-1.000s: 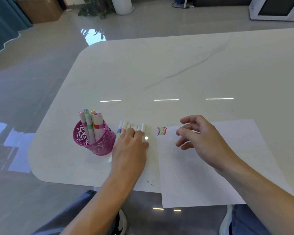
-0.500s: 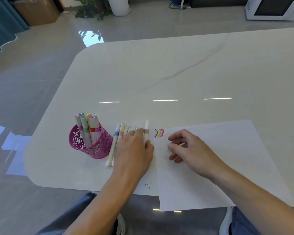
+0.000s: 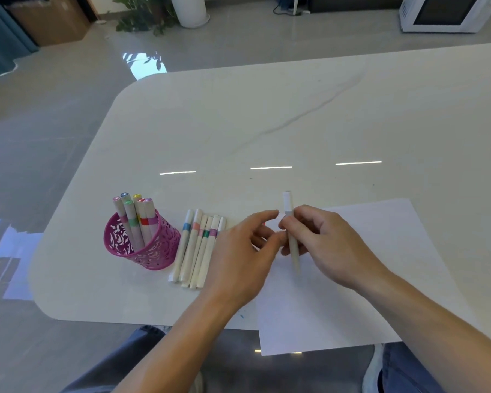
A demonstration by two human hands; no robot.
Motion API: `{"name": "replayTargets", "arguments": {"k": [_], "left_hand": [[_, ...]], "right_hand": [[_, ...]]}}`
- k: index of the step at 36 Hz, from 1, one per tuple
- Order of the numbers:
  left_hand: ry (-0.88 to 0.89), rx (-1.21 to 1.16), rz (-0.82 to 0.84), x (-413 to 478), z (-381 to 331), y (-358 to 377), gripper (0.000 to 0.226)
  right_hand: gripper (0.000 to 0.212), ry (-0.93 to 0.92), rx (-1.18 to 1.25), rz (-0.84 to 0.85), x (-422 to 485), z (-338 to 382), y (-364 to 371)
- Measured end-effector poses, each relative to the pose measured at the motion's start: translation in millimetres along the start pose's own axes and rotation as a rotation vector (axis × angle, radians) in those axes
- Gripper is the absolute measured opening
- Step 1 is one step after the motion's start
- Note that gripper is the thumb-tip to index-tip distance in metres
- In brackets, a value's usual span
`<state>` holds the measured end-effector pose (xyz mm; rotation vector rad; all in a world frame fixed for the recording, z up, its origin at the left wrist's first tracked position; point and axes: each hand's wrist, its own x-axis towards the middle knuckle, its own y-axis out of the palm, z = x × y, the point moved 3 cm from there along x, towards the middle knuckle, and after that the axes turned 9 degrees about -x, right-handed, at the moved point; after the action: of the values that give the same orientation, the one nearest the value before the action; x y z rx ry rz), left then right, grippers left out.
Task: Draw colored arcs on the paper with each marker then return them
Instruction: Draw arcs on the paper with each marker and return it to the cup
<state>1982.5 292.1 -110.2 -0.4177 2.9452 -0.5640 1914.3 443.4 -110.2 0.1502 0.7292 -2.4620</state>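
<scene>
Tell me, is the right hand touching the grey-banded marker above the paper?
Touching. The head view shows the right hand with its fingers curled round the barrel of the marker, holding it above the paper.

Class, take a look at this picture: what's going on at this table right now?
A person is working at a white table. The right hand grips a grey-banded marker over a sheet of paper. The left hand reaches in beside it, but it is unclear whether it pinches the marker. A row of markers lies on the table next to a pink mesh cup, which holds several more upright.
</scene>
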Motion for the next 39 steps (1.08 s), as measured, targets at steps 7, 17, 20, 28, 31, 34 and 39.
{"name": "replayTargets", "arguments": {"k": [7, 17, 20, 28, 31, 34, 39], "left_hand": [[0.209, 0.237, 0.034, 1.3, -7.9, -9.1, 0.042], [0.365, 0.583, 0.144, -3.1, -10.8, -4.6, 0.024], [0.344, 0.577, 0.175, -1.8, -5.5, -4.2, 0.022], [0.374, 0.491, 0.104, -1.1, -9.9, -7.8, 0.008], [0.389, 0.465, 0.106, -1.3, -9.9, -8.8, 0.009], [0.388, 0.439, 0.096, -2.0, -9.7, -9.7, 0.011], [0.36, 0.423, 0.068, -2.7, -7.7, -13.8, 0.012]], "right_hand": [[0.025, -0.189, -0.526, -0.004, -2.9, 2.3, -7.4], [0.033, -0.329, -0.785, 0.066, -4.9, 3.5, 0.4], [0.04, -0.351, -0.842, 0.061, -5.5, 3.1, 1.9], [0.037, -0.343, -0.87, 0.094, -5.4, -1.2, 4.1], [0.039, -0.366, -0.876, 0.082, -5.7, -0.5, 3.9], [0.041, -0.398, -0.874, 0.058, -5.4, 1.8, 2.7], [0.048, -0.409, -0.902, 0.001, -5.7, 3.4, -6.4]]}}
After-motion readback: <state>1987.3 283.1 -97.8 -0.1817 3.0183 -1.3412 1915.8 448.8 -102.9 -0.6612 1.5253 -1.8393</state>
